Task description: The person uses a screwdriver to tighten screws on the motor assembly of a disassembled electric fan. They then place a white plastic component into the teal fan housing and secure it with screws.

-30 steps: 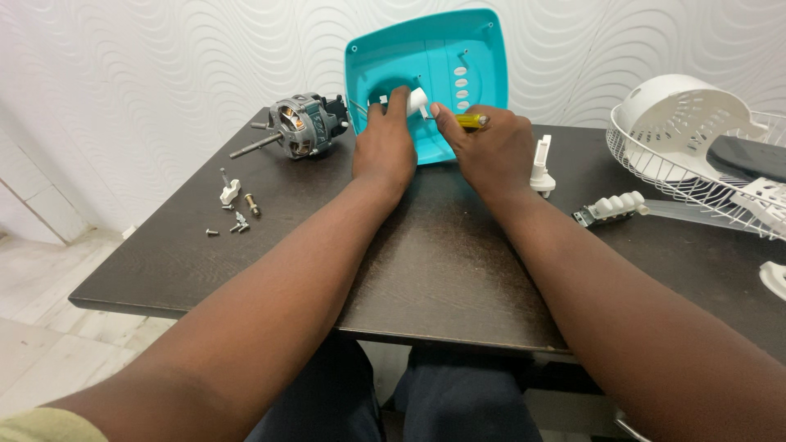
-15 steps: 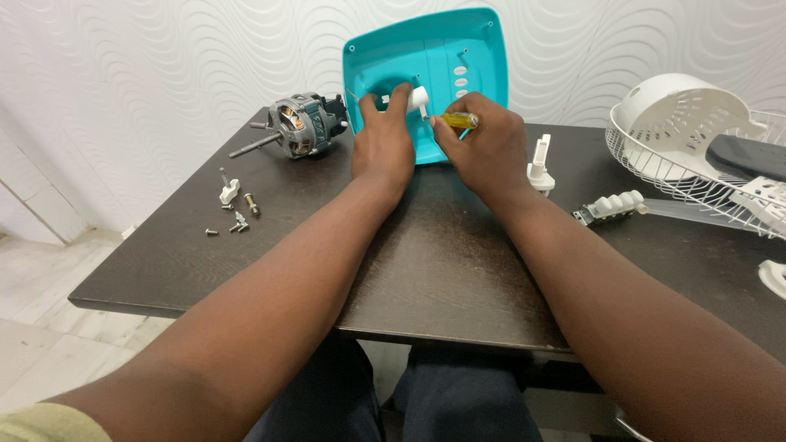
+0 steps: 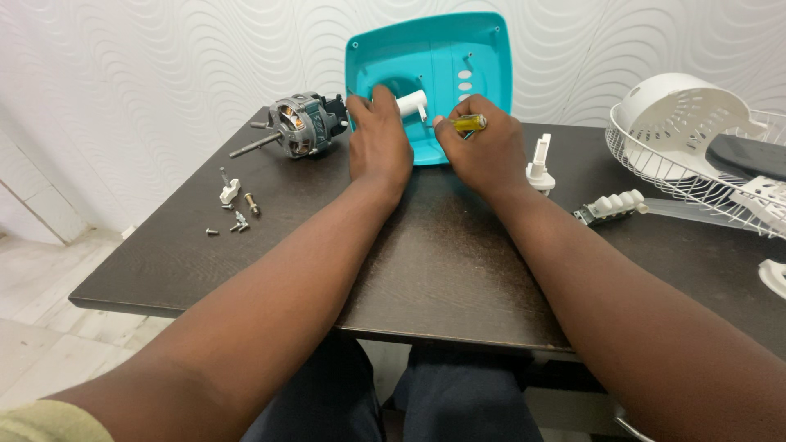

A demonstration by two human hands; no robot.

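A teal plastic housing [image 3: 458,57] stands tilted against the wall at the back of the dark table [image 3: 442,262]. My left hand [image 3: 378,139] rests on its lower left part, fingers beside a white cylinder [image 3: 412,104] sticking out of it. My right hand [image 3: 483,151] grips a yellow-handled screwdriver [image 3: 468,124], whose tip points left toward the white cylinder.
An electric motor [image 3: 299,124] with a shaft lies left of the housing. Small screws and a white clip [image 3: 232,209] lie at the left. A white knob part [image 3: 539,166], a white key strip [image 3: 614,205] and a white wire fan guard [image 3: 696,155] are at the right.
My right hand has shifted slightly left with the screwdriver, its tip nearer the white cylinder. My left hand stays on the housing.
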